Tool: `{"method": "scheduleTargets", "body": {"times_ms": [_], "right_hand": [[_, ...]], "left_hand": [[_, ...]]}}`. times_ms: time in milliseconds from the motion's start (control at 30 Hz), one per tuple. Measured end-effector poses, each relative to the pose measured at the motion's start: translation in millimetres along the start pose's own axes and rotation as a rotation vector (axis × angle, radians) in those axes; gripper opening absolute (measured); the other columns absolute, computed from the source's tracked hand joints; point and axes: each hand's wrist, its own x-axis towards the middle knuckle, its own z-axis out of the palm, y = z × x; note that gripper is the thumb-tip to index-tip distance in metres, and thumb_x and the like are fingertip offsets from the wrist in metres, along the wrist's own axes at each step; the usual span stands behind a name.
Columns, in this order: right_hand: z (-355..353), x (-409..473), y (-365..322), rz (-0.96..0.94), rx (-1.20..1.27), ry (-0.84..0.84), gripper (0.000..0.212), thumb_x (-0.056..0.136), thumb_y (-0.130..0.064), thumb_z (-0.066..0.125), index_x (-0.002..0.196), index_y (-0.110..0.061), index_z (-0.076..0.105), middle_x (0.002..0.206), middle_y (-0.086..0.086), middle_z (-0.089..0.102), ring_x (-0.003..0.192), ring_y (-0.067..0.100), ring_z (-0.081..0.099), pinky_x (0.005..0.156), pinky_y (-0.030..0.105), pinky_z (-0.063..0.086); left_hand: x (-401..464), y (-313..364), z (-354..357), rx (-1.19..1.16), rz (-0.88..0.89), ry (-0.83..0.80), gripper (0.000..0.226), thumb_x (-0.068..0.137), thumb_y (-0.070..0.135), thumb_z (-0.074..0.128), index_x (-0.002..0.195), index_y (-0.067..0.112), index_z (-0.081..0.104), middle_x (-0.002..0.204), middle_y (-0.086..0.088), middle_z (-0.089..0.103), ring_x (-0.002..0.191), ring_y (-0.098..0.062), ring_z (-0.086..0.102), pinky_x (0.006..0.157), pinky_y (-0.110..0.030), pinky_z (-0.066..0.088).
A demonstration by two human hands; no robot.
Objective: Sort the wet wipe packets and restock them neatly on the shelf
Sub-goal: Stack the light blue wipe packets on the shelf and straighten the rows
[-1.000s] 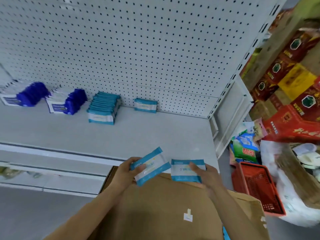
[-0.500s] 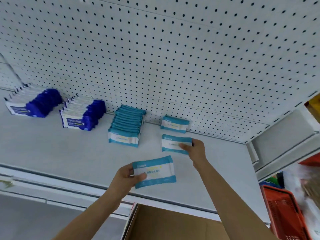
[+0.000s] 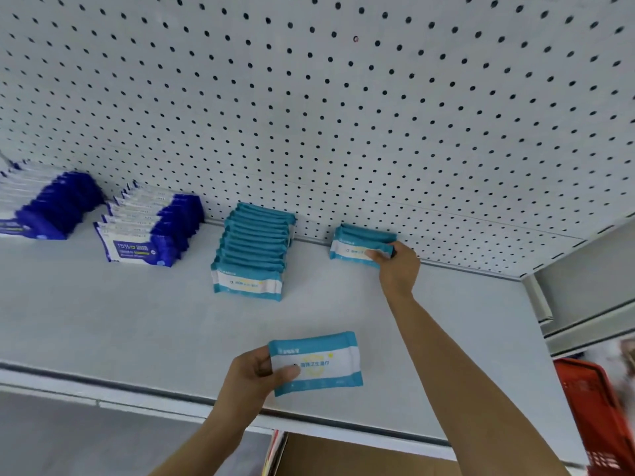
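Right hand: my right hand (image 3: 398, 269) reaches to the back of the shelf (image 3: 103, 321), fingers curled and pinching the right end of a teal packet (image 3: 355, 251) that leans on another one against the pegboard (image 3: 343, 115).
Left hand: my left hand (image 3: 256, 377) holds a second teal packet (image 3: 318, 362) over the shelf's front edge, thumb on its face, fingers curled behind its left end.
Teal row: a row of teal packets (image 3: 252, 255) stands just left of the right-hand pair, running back to the pegboard.
Blue rows: two rows of blue packets (image 3: 154, 228) sit farther left.
Lower right: a red basket (image 3: 598, 407), blurred.
Below the shelf: a cardboard box (image 3: 343, 456).
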Motion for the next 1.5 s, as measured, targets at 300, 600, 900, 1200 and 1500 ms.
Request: {"method": "scheduleTargets", "body": {"times_ms": [300, 600, 900, 1200, 1500], "right_hand": [[-22.7, -9.9, 8.8, 0.091, 0.057, 0.001, 0.049, 0.076, -0.039, 0.080, 0.111, -0.011, 0.059, 0.103, -0.002, 0.064, 0.093, 0.013, 0.060, 0.076, 0.014, 0.045], [-64.2, -75.6, 9.7, 0.180, 0.352, -0.404, 0.028, 0.089, -0.027, 0.069, 0.097, 0.000, 0.067, 0.085, 0.001, 0.073, 0.065, 0.012, 0.058, 0.047, 0.023, 0.038], [-44.3, -33.1, 35.6, 0.241, 0.368, -0.219, 0.018, 0.078, 0.006, 0.074, 0.083, 0.017, 0.061, 0.092, 0.023, 0.072, 0.086, 0.027, 0.073, 0.070, 0.030, 0.061], [-12.4, 4.8, 37.1, 0.065, 0.166, -0.125, 0.026, 0.074, -0.010, 0.076, 0.071, 0.008, 0.057, 0.069, 0.023, 0.061, 0.060, 0.012, 0.048, 0.060, 0.026, 0.041], [-28.6, -21.4, 31.5, 0.045, 0.125, -0.059, 0.017, 0.085, -0.016, 0.073, 0.099, -0.013, 0.066, 0.092, -0.002, 0.068, 0.079, 0.007, 0.062, 0.065, 0.005, 0.045]], "left_hand": [[26.6, 23.6, 44.1, -0.044, 0.040, 0.026, 0.019, 0.088, 0.002, 0.068, 0.104, 0.010, 0.072, 0.096, -0.002, 0.077, 0.090, -0.017, 0.074, 0.070, -0.018, 0.056], [98.3, 39.9, 77.9, -0.023, 0.106, 0.073, 0.021, 0.094, 0.001, 0.059, 0.098, 0.016, 0.072, 0.094, 0.004, 0.077, 0.089, -0.013, 0.072, 0.079, -0.021, 0.057], [150.6, 49.2, 94.8, 0.208, 0.166, 0.305, 0.011, 0.084, 0.016, 0.076, 0.095, 0.017, 0.074, 0.096, 0.004, 0.074, 0.087, -0.010, 0.070, 0.072, -0.018, 0.054], [201.4, 62.1, 88.9, 0.041, 0.062, 0.340, 0.010, 0.083, 0.009, 0.076, 0.090, 0.006, 0.070, 0.092, -0.005, 0.075, 0.090, -0.023, 0.073, 0.073, -0.024, 0.057], [173.8, 59.5, 91.6, 0.256, 0.275, 0.368, 0.032, 0.086, 0.024, 0.074, 0.116, 0.019, 0.064, 0.110, 0.007, 0.068, 0.100, -0.010, 0.062, 0.089, -0.029, 0.052]]}}
